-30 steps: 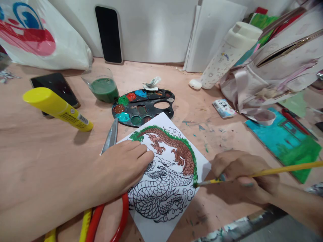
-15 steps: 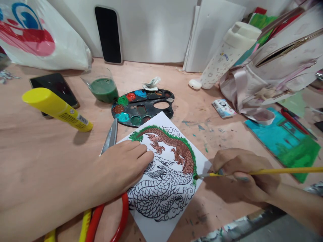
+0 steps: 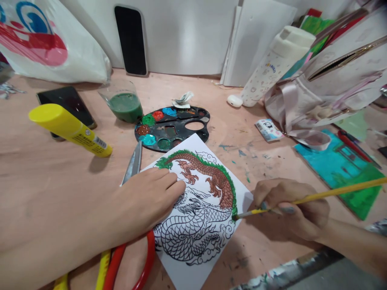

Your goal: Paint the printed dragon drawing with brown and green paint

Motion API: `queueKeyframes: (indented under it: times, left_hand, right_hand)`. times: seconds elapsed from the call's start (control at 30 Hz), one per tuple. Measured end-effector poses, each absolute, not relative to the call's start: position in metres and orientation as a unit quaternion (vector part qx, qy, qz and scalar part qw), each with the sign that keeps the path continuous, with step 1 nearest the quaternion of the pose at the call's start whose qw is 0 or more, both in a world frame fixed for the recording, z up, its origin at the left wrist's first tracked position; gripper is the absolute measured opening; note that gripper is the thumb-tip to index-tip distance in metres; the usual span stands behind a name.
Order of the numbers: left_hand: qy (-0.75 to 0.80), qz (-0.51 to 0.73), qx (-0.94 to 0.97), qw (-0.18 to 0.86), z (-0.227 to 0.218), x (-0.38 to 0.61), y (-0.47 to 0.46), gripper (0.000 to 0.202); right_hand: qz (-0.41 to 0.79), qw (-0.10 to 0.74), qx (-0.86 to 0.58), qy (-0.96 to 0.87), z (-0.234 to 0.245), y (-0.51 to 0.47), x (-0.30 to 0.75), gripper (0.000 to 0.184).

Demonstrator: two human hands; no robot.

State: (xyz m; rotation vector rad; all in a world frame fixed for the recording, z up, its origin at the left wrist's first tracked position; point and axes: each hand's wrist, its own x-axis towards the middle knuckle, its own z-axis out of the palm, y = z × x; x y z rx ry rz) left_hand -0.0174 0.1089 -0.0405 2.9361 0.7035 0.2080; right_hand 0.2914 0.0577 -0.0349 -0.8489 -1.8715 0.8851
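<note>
left hand: open, flat on the sheet, holds nothing, pins it steady
right hand: curled, pinching the brush near its ferrule for control
brush tip: on the green edge, right side of the drawing
sheet: between my hands, near me
palette: just beyond the sheet, within reach

White paper sheet lay angled; inked dragon coloured brown and green along upper body only; yellow paintbrush tip touching green edge.
</note>
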Motion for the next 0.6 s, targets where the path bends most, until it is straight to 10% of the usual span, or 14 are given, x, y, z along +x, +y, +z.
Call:
queueKeyframes:
  times: [0.6]
  left_hand:
    - [0.234, 0.075, 0.968, 0.060, -0.0434, -0.0176, 0.1072, 0.021]
  right_hand:
    - [0.352, 0.470, -0.351, -0.729, -0.0356, 0.0596, 0.2923, 0.027]
